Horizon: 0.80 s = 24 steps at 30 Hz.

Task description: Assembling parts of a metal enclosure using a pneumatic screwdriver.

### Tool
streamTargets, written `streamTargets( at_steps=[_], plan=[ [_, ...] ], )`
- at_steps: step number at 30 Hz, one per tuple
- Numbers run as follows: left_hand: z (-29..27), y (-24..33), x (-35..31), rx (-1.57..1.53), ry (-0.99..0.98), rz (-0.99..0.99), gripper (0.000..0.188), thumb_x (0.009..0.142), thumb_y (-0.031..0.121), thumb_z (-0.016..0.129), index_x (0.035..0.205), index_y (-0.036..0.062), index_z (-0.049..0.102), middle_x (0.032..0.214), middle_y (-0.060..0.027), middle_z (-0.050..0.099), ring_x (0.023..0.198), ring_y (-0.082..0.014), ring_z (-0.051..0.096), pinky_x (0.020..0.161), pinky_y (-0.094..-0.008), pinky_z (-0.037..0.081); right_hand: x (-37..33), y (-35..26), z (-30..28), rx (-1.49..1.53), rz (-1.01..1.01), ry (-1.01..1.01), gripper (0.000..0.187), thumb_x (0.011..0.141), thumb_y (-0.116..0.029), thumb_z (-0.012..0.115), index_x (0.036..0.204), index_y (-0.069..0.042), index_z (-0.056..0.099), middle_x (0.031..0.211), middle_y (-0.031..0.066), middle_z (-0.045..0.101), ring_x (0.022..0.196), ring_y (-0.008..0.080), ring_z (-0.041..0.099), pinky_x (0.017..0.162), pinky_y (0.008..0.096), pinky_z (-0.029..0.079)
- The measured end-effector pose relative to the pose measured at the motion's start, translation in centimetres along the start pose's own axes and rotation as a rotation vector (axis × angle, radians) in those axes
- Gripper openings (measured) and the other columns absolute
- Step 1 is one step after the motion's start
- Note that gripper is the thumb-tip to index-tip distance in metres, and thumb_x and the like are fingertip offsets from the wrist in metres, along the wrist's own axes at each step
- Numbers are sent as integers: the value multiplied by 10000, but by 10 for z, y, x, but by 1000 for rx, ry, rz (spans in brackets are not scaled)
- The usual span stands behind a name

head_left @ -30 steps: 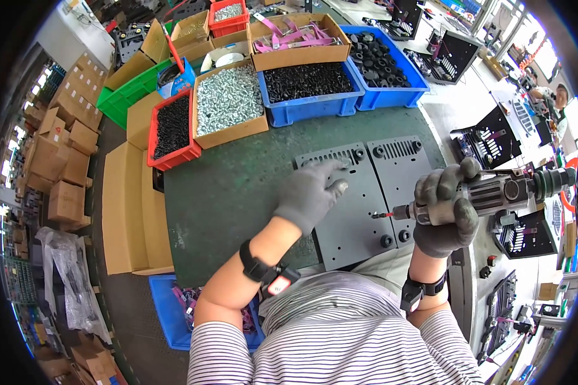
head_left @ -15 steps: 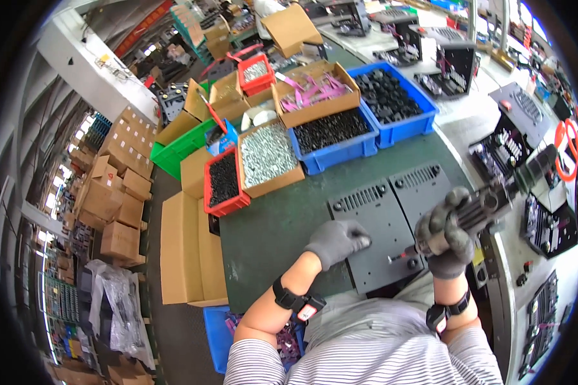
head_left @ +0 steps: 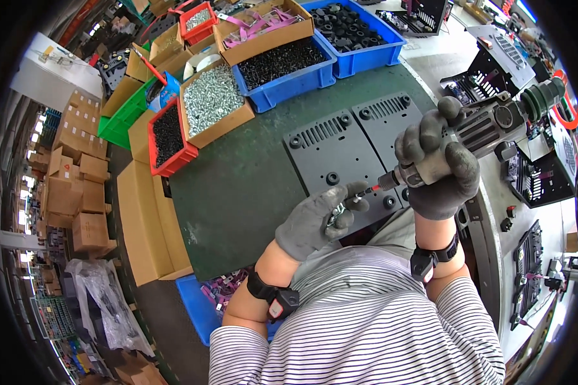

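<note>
My right hand (head_left: 440, 157), in a dark grey glove, is wrapped round a power screwdriver (head_left: 488, 128) whose bit points left. The red-collared bit tip reaches the fingertips of my gloved left hand (head_left: 311, 221). Several small silver screws (head_left: 336, 215) sit in the curled fingers of that hand, and one appears held at the bit's tip. Below both hands lie two black metal panels, a left panel (head_left: 340, 154) and a right panel (head_left: 388, 125), side by side. Both have slots and round black feet; my hands and the tool hide parts of their near ends.
Beyond the panels stand a blue bin of black screws (head_left: 263, 102), a blue bin of black rubber parts (head_left: 398, 52), a cardboard box of silver screws (head_left: 244, 119) and a red bin (head_left: 180, 160). Red-handled scissors (head_left: 575, 119) are at the right. An open carton (head_left: 138, 224) stands left of the green table.
My left hand has come off the panel surface and turned, showing screws in its fingers. The screwdriver has swung so its bit meets those fingers. The head view has shifted.
</note>
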<state>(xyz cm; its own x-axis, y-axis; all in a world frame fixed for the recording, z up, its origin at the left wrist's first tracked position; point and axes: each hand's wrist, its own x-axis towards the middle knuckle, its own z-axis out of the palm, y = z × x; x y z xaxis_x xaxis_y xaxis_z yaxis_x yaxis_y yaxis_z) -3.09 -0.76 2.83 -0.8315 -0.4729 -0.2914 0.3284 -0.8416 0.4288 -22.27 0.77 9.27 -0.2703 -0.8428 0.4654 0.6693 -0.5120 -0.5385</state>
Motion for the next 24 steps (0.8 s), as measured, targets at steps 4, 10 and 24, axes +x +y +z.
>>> streamTargets(
  at_steps=[4, 10, 24],
  plan=[
    [-8, -10, -2, 55, 10, 34, 379, 935, 258, 499, 1224, 13, 482, 887, -52, 562, 556, -47, 359, 427, -143, 309, -5, 3, 5, -81, 7, -54, 505, 765, -219, 559, 1197, -41, 367, 761, 33, 437, 620, 153, 449, 582, 280, 372],
    [-9, -12, -1, -137, 22, 10, 296, 924, 230, 521, 1133, 20, 514, 853, -18, 545, 529, -28, 343, 401, -136, 292, -4, 6, 5, -107, -20, -109, 498, 780, -222, 552, 1208, -44, 369, 741, 24, 422, 626, 146, 449, 543, 260, 373],
    [-10, -17, 4, 141, 189, 95, 276, 935, 275, 506, 1060, 42, 585, 727, 13, 545, 514, -22, 360, 409, -145, 289, -16, 20, 10, -277, -103, -219, 514, 741, -163, 611, 1186, -60, 374, 745, 35, 471, 554, 136, 475, 518, 276, 391]
  ],
)
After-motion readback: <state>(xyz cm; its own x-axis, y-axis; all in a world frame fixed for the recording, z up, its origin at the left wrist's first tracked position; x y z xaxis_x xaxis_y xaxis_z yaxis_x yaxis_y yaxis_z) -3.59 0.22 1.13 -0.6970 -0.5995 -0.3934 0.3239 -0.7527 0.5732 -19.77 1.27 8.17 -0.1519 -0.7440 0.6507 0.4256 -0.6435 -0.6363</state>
